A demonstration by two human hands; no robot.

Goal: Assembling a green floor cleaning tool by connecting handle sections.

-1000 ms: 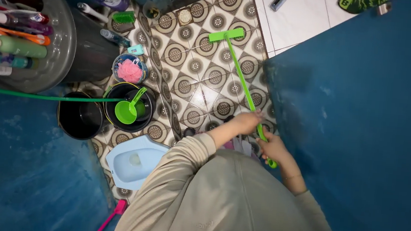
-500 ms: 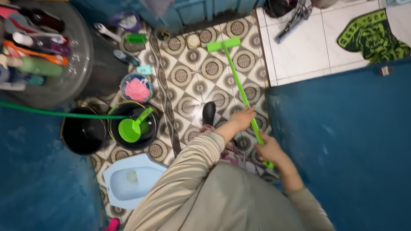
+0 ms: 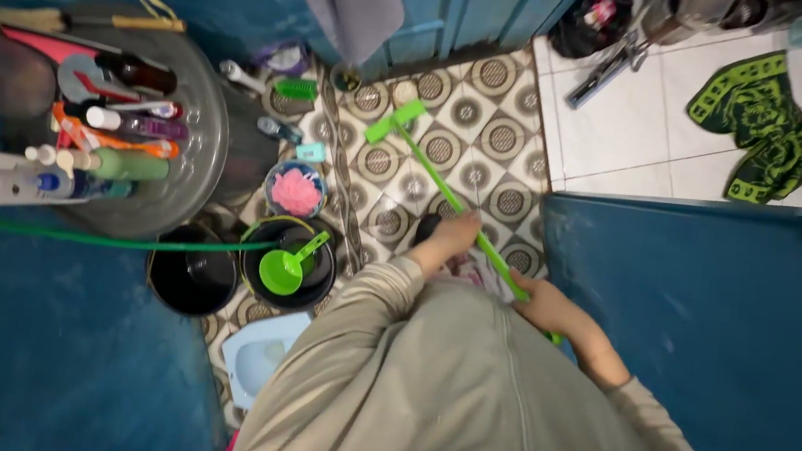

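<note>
- Right hand (image 3: pixel 547 306) closed round the upper end of the green long-handled brush (image 3: pixel 452 201), near the body.
- Left hand (image 3: pixel 452 236) closed round the shaft further down, nearer the head.
- Long axis runs from the right hand up-left; brush head rests on the patterned floor tiles (image 3: pixel 488 141), beyond both hands.
- Left of the shaft: black bucket (image 3: pixel 289 266) with green scoop (image 3: pixel 285 267), second black bucket (image 3: pixel 192 280), bowl with pink sponge (image 3: pixel 296 189).
- Pale blue squat toilet (image 3: pixel 256 359) nearest, lower left.
- Blue wall (image 3: pixel 706 314) close on the right limits swing.
</note>
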